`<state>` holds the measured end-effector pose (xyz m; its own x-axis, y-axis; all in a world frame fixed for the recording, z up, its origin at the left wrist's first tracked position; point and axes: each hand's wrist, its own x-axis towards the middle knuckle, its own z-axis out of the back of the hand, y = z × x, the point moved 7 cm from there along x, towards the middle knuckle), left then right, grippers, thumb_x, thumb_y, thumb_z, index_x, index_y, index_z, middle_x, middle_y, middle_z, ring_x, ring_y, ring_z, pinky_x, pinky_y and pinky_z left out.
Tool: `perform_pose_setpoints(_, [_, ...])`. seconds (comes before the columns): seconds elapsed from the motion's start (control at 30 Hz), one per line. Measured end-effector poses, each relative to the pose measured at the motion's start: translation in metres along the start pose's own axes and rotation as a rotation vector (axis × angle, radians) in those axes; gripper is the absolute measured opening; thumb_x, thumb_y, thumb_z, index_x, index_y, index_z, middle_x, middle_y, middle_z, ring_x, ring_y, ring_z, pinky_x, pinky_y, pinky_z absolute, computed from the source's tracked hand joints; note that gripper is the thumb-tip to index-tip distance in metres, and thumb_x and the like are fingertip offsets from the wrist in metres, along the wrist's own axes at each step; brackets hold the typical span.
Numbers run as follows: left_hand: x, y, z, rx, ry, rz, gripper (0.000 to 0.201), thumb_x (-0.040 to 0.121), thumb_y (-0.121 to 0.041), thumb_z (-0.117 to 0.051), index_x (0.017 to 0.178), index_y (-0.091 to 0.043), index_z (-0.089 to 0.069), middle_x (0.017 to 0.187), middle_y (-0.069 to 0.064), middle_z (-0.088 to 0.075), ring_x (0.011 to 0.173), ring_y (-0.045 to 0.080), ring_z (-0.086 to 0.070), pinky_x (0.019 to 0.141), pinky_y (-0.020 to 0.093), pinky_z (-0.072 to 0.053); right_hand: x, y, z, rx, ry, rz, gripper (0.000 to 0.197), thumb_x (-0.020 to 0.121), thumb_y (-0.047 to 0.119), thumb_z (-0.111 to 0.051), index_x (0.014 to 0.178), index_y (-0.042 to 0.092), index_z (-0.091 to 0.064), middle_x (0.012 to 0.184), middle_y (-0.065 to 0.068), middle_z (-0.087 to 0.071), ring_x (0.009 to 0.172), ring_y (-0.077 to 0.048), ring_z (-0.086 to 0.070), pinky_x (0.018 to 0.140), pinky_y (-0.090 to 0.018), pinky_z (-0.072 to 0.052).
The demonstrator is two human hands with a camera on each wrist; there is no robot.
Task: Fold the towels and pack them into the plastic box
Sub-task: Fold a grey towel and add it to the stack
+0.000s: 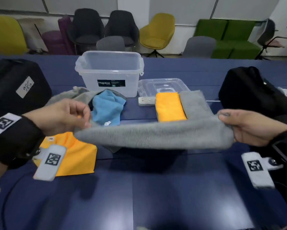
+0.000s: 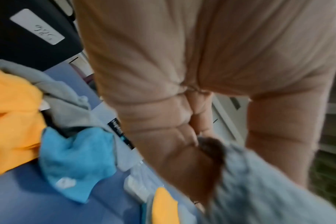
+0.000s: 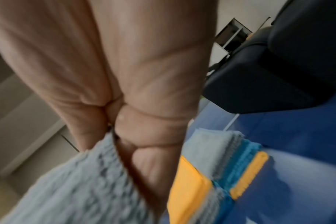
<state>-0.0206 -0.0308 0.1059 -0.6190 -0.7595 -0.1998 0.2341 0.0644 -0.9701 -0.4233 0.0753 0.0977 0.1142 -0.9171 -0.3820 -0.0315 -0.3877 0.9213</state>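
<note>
**Operator:** Broadly, what surrounds the work?

**Technician:** Largest first: a room with assorted chairs along the far wall; then the dark blue table; then the clear plastic box, open, at the table's far side, its lid lying just beside it. Black bags sit at either end.

**Operator:** Where is the towel being worked?

**Technician:** The grey towel hangs above the table, stretched between both hands. The left hand pinches one end between thumb and curled fingers; the right hand grips the other end, fingers closed on the cloth.

**Operator:** Handling characteristics?

**Technician:** Judged light, soft and limp; it sags mid-span. Hold at corners or the end edges; a mid-span hold would let it bunch. Not fragile; the pile should resist slipping.

**Operator:** Other towels?

**Technician:** A folded orange towel lies near the lid; a crumpled blue towel and a loose orange towel lie on the left
</note>
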Motion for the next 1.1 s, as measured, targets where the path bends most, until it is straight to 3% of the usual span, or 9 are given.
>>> perform_pose_setpoints(0.03, [-0.004,0.016,-0.006,0.041,0.065,0.082,0.049,0.035,-0.037,-0.096,0.058,-0.010,-0.062,0.070,0.017,-0.050,0.055,0.019,-0.045,0.045,0.021,-0.036,-0.003,-0.016,-0.001,0.003,0.035,-0.063,0.027,0.088,0.020,-0.061,0.101,-0.004,-0.064,0.097,-0.019,-0.067,0.084,-0.028,-0.067,0.062,-0.035,-0.058])
perform_pose_setpoints(0.1, [-0.011,0.049,-0.019,0.113,0.183,0.224,0.045,0.041,-0.035,-0.096,0.060,-0.012,-0.062,0.073,0.018,-0.051,0.062,0.022,-0.041,0.050,0.025,-0.032,-0.006,-0.052,0.004,-0.040,0.085,-0.199,0.064,0.064,0.033,-0.086,0.103,-0.006,-0.054,0.093,-0.020,-0.060,0.079,-0.028,-0.062,0.057,-0.032,-0.053])
perform_pose_setpoints(0.13, [-0.014,0.064,-0.027,0.124,0.230,0.284,0.042,0.043,-0.033,-0.095,0.061,-0.013,-0.062,0.071,0.016,-0.053,0.060,0.020,-0.043,0.051,0.025,-0.032,-0.007,-0.067,0.006,-0.069,0.088,-0.246,0.059,0.060,0.035,-0.087,0.095,0.001,-0.055,0.083,-0.016,-0.055,0.068,-0.024,-0.057,0.050,-0.029,-0.045])
perform_pose_setpoints(0.23, [-0.021,0.100,-0.048,0.079,0.330,0.443,0.034,0.053,-0.014,-0.088,0.071,-0.009,-0.060,0.070,0.013,-0.053,0.053,0.017,-0.049,0.047,0.022,-0.035,-0.005,-0.107,0.008,-0.133,0.091,-0.377,0.028,0.079,0.028,-0.074,0.074,0.015,-0.049,0.066,-0.004,-0.044,0.051,-0.014,-0.042,0.041,-0.022,-0.033])
perform_pose_setpoints(0.37, [-0.015,0.131,-0.055,0.091,0.305,0.570,0.035,0.062,-0.003,-0.077,0.094,0.000,-0.061,0.076,0.014,-0.055,0.057,0.017,-0.057,0.049,0.023,-0.038,0.010,-0.145,0.022,-0.150,0.026,-0.460,0.024,0.085,0.020,-0.063,0.063,0.020,-0.055,0.067,-0.007,-0.040,0.057,-0.017,-0.038,0.050,-0.027,-0.030])
perform_pose_setpoints(0.5, [0.013,0.145,-0.046,0.223,0.068,0.469,0.023,0.064,-0.013,-0.074,0.082,-0.003,-0.064,0.073,0.010,-0.058,0.063,0.022,-0.055,0.054,0.028,-0.047,0.029,-0.157,0.028,-0.266,-0.098,-0.426,0.031,0.096,0.005,-0.051,0.065,0.010,-0.050,0.059,-0.009,-0.048,0.051,-0.019,-0.050,0.049,-0.029,-0.049])
perform_pose_setpoints(0.7, [0.050,0.167,-0.041,0.479,-0.086,0.348,0.013,0.083,-0.007,-0.070,0.074,-0.010,-0.061,0.065,0.000,-0.053,0.058,0.014,-0.047,0.059,0.027,-0.042,0.057,-0.161,0.039,-0.505,-0.288,-0.314,0.037,0.087,-0.006,-0.060,0.061,0.009,-0.039,0.046,-0.005,-0.040,0.033,-0.012,-0.041,0.038,-0.023,-0.042])
perform_pose_setpoints(0.93, [0.064,0.183,-0.040,0.593,-0.237,0.331,0.012,0.084,-0.004,-0.067,0.076,-0.007,-0.058,0.066,-0.004,-0.055,0.059,0.006,-0.048,0.049,0.011,-0.035,0.085,-0.175,0.049,-0.782,-0.311,-0.331,0.028,0.088,0.012,-0.064,0.071,0.012,-0.043,0.067,-0.010,-0.053,0.058,-0.026,-0.055,0.052,-0.036,-0.054])
perform_pose_setpoints(1.1, [0.079,0.190,-0.036,0.716,-0.192,0.262,0.025,0.077,-0.003,-0.072,0.061,-0.015,-0.058,0.070,-0.001,-0.059,0.069,0.015,-0.052,0.057,0.017,-0.035,0.092,-0.171,0.042,-0.996,-0.262,-0.338,0.019,0.088,0.016,-0.062,0.080,0.017,-0.045,0.077,-0.003,-0.056,0.066,-0.023,-0.056,0.055,-0.029,-0.047])
